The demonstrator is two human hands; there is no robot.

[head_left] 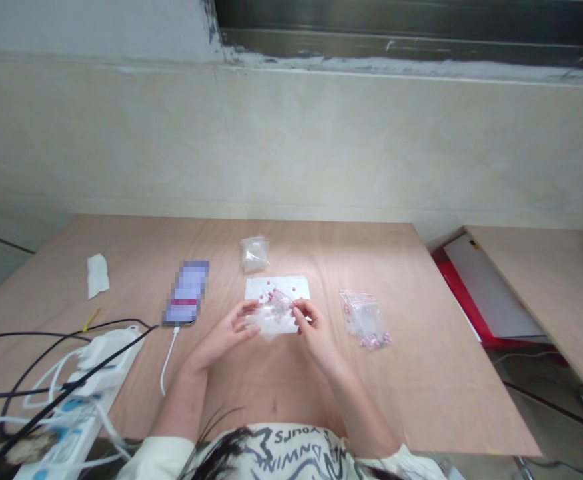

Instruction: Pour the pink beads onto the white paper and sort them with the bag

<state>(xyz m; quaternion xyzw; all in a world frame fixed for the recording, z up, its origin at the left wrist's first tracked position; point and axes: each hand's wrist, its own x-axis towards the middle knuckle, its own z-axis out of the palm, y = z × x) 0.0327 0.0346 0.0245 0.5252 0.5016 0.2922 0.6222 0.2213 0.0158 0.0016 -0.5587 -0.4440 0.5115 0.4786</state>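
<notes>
Background: pale, cream-toned wall [291,147] with a dark window panel [411,23] above it.
Bench: light-brown wood-grain table [421,387] against the wall; a second wood-topped table [546,267] at right.
Work sheet: white rectangular sheet [298,283] flat on the table, between the two hands.
Beads: small round pinkish-red beads [270,293] scattered over the sheet, most near its middle.
Left hand: the left hand [234,327] at the sheet's left edge, thumb and forefinger apart, a crumpled clear plastic bag [270,321] at their tips; cannot tell whether they grip it.
Right hand: the right hand [314,328] at the sheet's right edge, thumb and forefinger together on the end of a thin red strand [285,295].
Bags, right: overlapping clear zip bags [366,320] with pinkish contents, well apart from the sheet.
Packet, rear: small clear plastic packet [255,254] just beyond the sheet.
Phone: slim phone [187,293], screen blurred, white cable [168,363] at its near end.
Left side: white power strip [78,420] with plugs; black cable [116,356] across it; crumpled white paper [98,276] farther back.
</notes>
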